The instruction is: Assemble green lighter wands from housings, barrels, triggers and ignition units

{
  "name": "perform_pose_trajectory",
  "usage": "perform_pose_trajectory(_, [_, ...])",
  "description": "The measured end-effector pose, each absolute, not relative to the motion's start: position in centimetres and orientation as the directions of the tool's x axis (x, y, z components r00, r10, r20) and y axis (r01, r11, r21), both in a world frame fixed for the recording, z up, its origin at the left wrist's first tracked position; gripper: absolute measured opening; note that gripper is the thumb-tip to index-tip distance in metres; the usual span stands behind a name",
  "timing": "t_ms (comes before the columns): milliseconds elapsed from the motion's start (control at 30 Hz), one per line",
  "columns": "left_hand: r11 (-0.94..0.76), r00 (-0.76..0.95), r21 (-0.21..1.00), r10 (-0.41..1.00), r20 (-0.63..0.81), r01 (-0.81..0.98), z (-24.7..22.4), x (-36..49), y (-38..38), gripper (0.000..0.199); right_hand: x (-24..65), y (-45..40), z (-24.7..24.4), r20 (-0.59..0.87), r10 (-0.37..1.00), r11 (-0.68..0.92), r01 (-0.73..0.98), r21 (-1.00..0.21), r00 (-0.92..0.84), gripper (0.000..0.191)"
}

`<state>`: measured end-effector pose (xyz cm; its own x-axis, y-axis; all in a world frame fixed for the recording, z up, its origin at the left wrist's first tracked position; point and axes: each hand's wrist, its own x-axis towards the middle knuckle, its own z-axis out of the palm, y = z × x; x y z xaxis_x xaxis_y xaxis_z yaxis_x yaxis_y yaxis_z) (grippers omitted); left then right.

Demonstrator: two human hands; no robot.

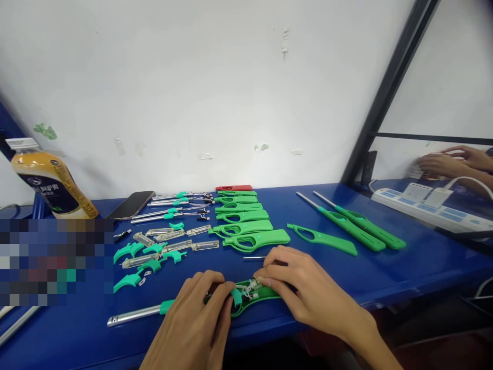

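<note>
An opened green stick lighter body [269,292] lies near the table's front edge, its inside facing up and its silver tube [134,315] pointing left. My left hand [196,313] is closed around the lighter where the tube meets the body, fingertips by a teal trigger [236,298]. At the other end, my right hand [308,288] pinches a small clear part, apparently the end of a fuel tank [255,282], over the shell. Thin white wires show between the two hands. Behind my right fingers lies a thin metal rod [254,258]; its right end is hidden.
Left of centre lie loose clear tanks [206,245], teal triggers [129,281] and wired tubes [154,218]. Green shells [265,238] form a column behind; two assembled lighters [354,229] lie right. A phone [131,204], bottle [54,180] and power strip [435,208] stand around. Another person's hands [442,163] show far right.
</note>
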<state>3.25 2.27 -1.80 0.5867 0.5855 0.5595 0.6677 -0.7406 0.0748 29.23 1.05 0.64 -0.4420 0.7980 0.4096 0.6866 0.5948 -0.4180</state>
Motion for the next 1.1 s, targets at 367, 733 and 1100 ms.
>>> perform_pose_trajectory(367, [-0.759,0.576,0.142,0.589,0.567,0.636,-1.51,3.40,2.40,0.030,29.18,0.79,0.76,0.393,0.806,0.586,0.692,-0.422,-0.442,0.026])
perform_pose_trajectory(733, [-0.740,0.586,0.128,0.614,0.529,0.660,-1.61,3.20,2.84,0.029,29.25,0.91,0.97,0.388,0.810,0.582,0.688,-0.433,-0.440,0.027])
perform_pose_trajectory(1100, [-0.738,0.656,0.000,0.600,0.458,0.675,-1.55,3.52,2.06,0.059,29.21,0.79,0.92,0.378,0.815,0.576,0.692,-0.435,-0.440,0.028])
